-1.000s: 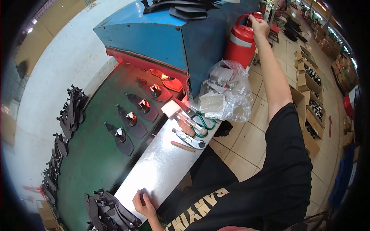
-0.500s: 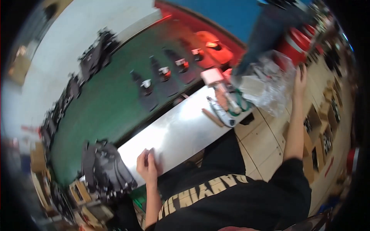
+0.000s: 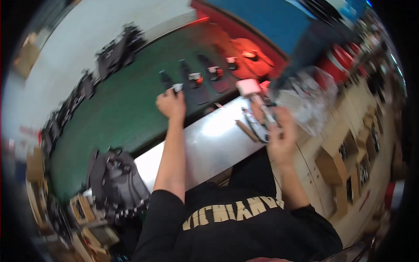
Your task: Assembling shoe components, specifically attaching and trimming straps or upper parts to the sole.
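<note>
My left hand (image 3: 171, 105) reaches onto the green belt surface (image 3: 118, 109), its fingers closed around the nearest dark flat strap-like piece (image 3: 166, 78), which carries a white-tipped fitting. More such pieces (image 3: 194, 81) lie in a row to its right. My right hand (image 3: 281, 137) is smeared by motion above the right end of the metal ledge (image 3: 200, 148). Whether it holds anything cannot be made out. Close to it lie a pale block-headed mallet (image 3: 248, 87), a brown stick (image 3: 247, 130) and a curved grey-handled tool partly behind the fingers.
A pile of dark grey straps (image 3: 118, 181) rests at the ledge's left end. Clear plastic bags (image 3: 307, 102) and a red bucket (image 3: 338, 61) stand at right. Cardboard boxes (image 3: 334, 161) sit on the tiled floor. An orange-red object (image 3: 253, 59) lies at the belt's far end.
My left hand has moved from the metal ledge up and away onto the nearest dark piece. My right hand has come in from beside the plastic bags to the tools.
</note>
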A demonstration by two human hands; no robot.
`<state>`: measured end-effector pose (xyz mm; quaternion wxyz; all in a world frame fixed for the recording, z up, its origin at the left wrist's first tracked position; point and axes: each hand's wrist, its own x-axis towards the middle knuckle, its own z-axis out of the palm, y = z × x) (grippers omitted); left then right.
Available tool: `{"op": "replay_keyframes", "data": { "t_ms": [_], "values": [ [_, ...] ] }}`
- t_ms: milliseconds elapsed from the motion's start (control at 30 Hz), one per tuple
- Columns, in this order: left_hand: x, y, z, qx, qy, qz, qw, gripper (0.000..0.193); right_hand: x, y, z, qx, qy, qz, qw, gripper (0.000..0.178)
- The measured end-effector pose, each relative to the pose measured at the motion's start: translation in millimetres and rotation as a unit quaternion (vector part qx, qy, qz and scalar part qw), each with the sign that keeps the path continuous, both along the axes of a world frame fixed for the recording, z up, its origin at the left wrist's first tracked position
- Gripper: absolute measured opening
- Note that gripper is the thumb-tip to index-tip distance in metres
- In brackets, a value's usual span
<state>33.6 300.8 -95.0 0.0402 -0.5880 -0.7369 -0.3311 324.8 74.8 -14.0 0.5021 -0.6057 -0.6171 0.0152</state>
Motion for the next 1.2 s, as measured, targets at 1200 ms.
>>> {"op": "replay_keyframes", "data": {
  "t_ms": [1200],
  "values": [
    [-46.8,-285.2,78.0,-0.054,-0.724,-0.283,0.627,0.034,-110.9,-38.5,28.7,-0.208,0.194,0.435,0.854,0.051]
  ]
}}
